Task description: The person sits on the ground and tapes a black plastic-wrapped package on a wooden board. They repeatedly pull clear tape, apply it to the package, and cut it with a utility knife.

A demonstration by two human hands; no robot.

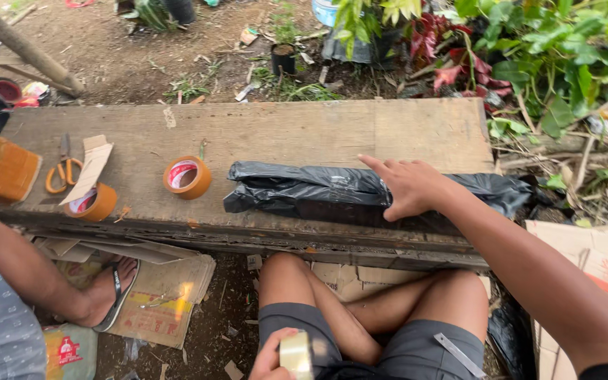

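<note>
While the right hand (411,187) is pressing down on the black plastic-wrapped bundle (304,188), its fingers are lying spread and flat, gripping nothing. The bundle is lying lengthwise on the wooden table (283,130), near the front edge. The left hand (279,355) is resting low by the lap, fingers curled around a roll of clear tape (295,354). Left of the bundle, two brown tape rolls (187,176) and orange-handled scissors (62,171) are lying on the table.
</note>
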